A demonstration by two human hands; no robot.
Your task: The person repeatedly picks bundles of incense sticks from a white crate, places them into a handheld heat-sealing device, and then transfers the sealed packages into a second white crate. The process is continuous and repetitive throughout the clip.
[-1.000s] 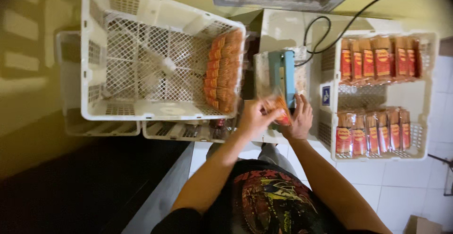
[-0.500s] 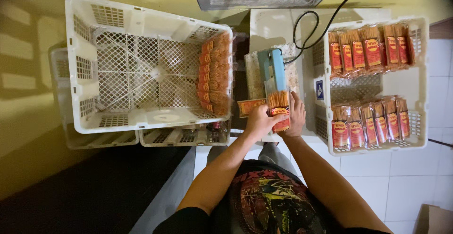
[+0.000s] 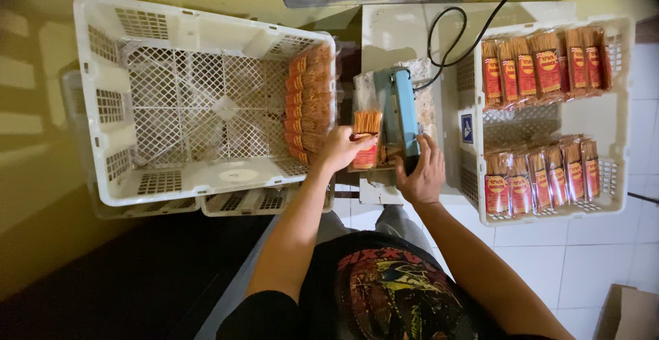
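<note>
Sealing a snack packet at the bench sealer.
The packet [image 3: 367, 137] lies against the blue sealer [image 3: 400, 117], gripped by the left hand [image 3: 341, 149]; the right hand [image 3: 423, 173] rests curled on the sealer's handle end. Next, judged: press the bar down squarely.

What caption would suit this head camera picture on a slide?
Left hand holds a snack packet at a blue sealer, right hand on its handle, between two white crates.

Warm, dim yellowish light falls from the far side, leaving the near left floor almost black. The white plastic lattice crate [image 3: 199, 100] shows mild glare, and wide-angle distortion bends the edges; the corners look soft.
</note>
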